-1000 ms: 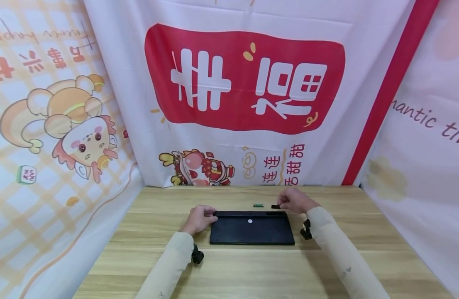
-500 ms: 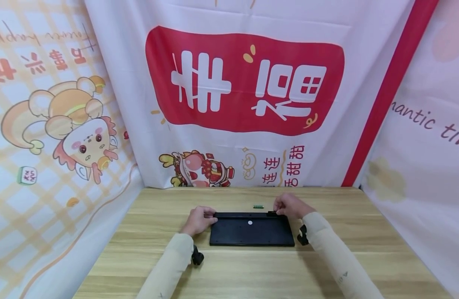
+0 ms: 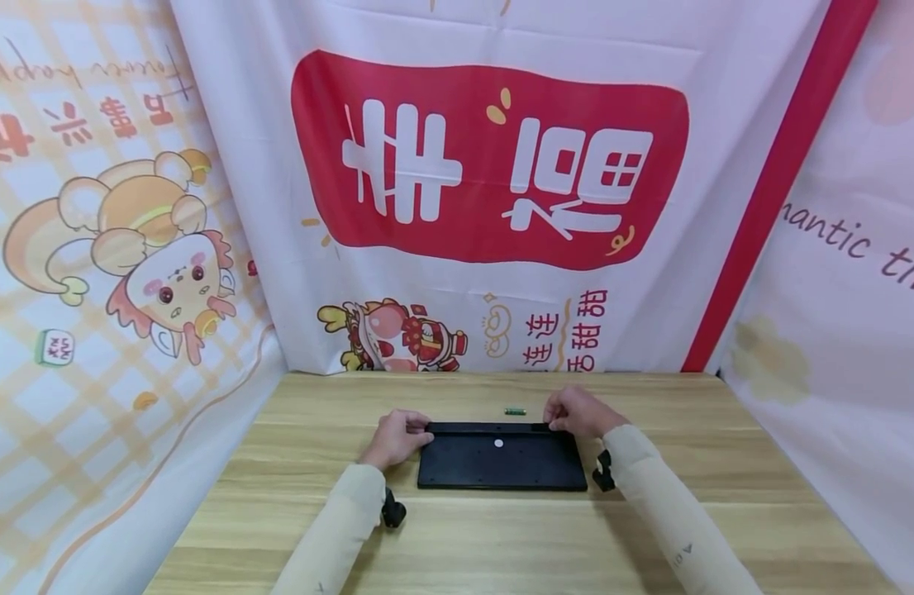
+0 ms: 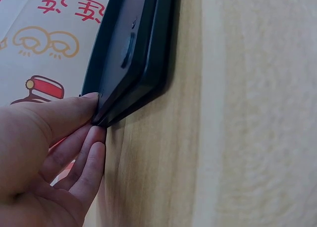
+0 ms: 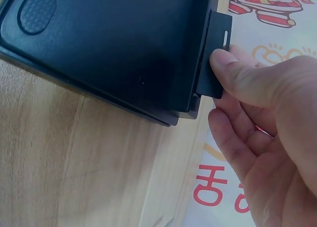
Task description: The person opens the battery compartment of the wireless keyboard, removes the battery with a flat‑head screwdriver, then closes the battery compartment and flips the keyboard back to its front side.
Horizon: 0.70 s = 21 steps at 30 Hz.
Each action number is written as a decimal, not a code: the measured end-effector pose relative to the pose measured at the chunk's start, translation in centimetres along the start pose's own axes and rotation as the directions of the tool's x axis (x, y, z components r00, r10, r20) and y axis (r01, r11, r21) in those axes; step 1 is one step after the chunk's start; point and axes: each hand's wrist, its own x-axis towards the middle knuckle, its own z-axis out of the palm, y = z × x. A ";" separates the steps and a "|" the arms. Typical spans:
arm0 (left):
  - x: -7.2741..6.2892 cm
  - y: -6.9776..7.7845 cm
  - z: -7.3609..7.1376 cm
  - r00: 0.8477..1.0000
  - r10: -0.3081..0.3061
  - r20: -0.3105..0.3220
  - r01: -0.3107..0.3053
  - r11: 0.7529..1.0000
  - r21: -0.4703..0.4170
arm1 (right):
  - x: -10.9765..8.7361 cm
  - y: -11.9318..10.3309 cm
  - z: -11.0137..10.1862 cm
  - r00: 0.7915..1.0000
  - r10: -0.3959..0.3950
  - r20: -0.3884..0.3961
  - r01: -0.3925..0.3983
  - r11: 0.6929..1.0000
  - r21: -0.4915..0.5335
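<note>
A black keyboard [image 3: 502,463] lies underside up on the table, a round white sticker near its far edge. At its far left corner my left hand [image 3: 394,437] grips the edge; in the left wrist view the thumb is on top and fingers [image 4: 90,170] are at the side. My right hand [image 3: 582,411] pinches a small black battery cover [image 5: 216,56] between thumb and fingers, against the keyboard's far edge near the right end. Whether the cover sits fully in its slot cannot be told. A green battery [image 3: 515,411] lies on the table just beyond the keyboard.
The wooden table [image 3: 457,545] ends at a hanging white cloth [image 3: 502,285] with red print at the back. Printed cloths also hang at left and right. Each wrist wears a small black camera [image 3: 393,507].
My right hand has brought the battery cover from the table beyond the keyboard down onto its far right edge. The left hand has stayed at the corner, and the green battery has not moved.
</note>
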 end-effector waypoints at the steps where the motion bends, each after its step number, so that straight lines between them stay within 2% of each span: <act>1: 0.0 -0.1 0.0 1.000 0.002 0.002 -0.002 1.000 0.001 | 0.0 0.0 0.1 1.000 0.005 0.004 -0.005 1.000 -0.003; 11: -0.1 0.0 0.1 1.000 -0.001 0.000 0.001 1.000 -0.006 | 0.1 0.0 0.3 0.997 0.076 0.033 -0.077 0.997 0.017; 21: -0.2 0.3 -0.1 1.000 -0.001 -0.011 0.001 1.000 -0.004 | 0.1 -0.1 0.2 0.998 0.066 0.009 -0.065 0.998 -0.008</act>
